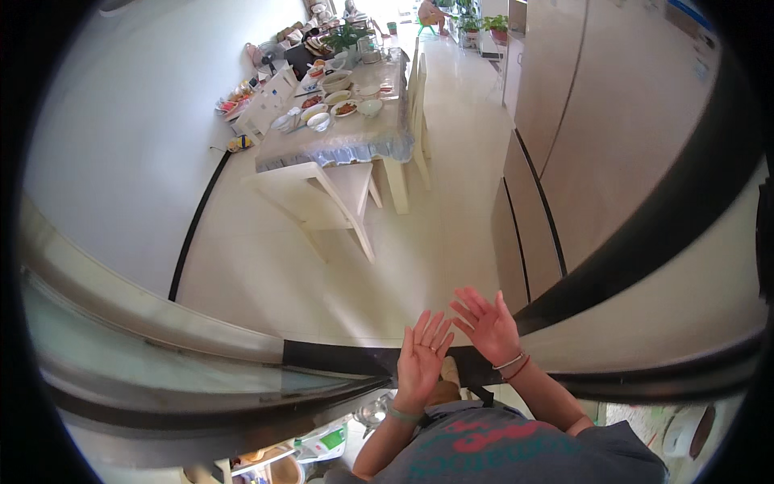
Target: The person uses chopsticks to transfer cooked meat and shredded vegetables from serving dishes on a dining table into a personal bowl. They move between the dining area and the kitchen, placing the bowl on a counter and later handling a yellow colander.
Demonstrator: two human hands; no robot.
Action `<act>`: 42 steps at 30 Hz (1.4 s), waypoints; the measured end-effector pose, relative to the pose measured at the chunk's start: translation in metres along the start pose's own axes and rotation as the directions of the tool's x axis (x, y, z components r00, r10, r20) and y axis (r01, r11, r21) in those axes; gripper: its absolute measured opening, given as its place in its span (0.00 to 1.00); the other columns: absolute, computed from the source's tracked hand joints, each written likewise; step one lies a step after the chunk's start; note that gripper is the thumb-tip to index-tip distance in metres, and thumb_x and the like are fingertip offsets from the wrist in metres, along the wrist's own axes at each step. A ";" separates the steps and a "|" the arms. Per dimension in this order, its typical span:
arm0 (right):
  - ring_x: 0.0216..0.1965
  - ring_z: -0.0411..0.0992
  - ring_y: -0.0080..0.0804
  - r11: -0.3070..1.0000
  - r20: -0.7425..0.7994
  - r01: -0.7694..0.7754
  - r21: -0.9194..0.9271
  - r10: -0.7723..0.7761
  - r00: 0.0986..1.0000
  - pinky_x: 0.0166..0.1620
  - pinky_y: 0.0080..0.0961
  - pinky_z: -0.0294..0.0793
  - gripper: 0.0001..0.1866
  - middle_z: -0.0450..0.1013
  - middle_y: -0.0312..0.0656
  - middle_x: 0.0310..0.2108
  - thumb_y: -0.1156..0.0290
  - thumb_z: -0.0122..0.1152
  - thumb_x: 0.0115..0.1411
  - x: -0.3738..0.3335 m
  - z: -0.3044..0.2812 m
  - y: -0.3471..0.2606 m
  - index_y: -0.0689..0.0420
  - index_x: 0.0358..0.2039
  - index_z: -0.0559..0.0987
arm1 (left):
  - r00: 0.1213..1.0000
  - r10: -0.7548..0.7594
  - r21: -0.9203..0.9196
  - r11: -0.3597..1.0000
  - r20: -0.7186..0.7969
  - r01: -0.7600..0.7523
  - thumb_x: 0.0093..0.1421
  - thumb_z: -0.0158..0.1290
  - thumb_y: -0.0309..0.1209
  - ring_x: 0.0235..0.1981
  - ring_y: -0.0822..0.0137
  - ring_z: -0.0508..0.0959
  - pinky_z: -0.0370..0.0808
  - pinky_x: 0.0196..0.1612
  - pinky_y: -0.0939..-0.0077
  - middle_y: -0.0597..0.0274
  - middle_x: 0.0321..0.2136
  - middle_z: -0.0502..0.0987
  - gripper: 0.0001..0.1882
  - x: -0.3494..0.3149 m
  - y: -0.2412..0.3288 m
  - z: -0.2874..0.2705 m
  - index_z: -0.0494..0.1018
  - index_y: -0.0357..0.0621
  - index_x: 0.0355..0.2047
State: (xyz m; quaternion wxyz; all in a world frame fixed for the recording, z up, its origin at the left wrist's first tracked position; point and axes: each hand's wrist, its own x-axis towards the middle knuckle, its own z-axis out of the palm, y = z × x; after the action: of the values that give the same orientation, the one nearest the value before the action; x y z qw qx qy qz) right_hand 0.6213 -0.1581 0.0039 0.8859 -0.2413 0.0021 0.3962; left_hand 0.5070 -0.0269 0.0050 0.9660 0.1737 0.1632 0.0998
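Observation:
My left hand (424,355) is raised in front of me, palm up, its fingers spread and nothing in it. A ring shows on one finger and a band circles the wrist. Beside it my right hand (488,324) is also open and bare, palm showing, with a white bracelet (509,361) and a thin red cord (518,369) at the wrist. The two hands are close together but apart at the palms. Both hover over a dark threshold strip (330,355) in a doorway, touching nothing that I can make out.
Ahead stands a dining table (282,151) with bowls and dishes of food, and a white chair (322,189) at its near end. Tall cabinets (605,137) line the right. A sliding glass door (161,355) is at my left. Far off, a person (434,16) sits.

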 end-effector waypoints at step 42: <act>0.62 0.62 0.41 0.922 0.108 -0.377 -0.083 0.385 0.917 0.64 0.39 0.60 0.31 0.62 0.46 0.62 0.48 0.34 0.70 0.853 0.060 -0.147 0.59 0.61 0.64 | 0.925 0.305 -0.173 0.922 -0.225 -0.346 0.72 0.37 0.37 0.61 0.59 0.66 0.63 0.65 0.62 0.54 0.60 0.66 0.21 0.737 0.342 0.028 0.60 0.45 0.62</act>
State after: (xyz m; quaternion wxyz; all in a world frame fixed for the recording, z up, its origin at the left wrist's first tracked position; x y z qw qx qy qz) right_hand 1.2985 0.3824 -0.0464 0.7825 -0.2385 -0.0171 0.5749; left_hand 1.1536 0.4632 -0.0511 0.9281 0.0853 0.2138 0.2928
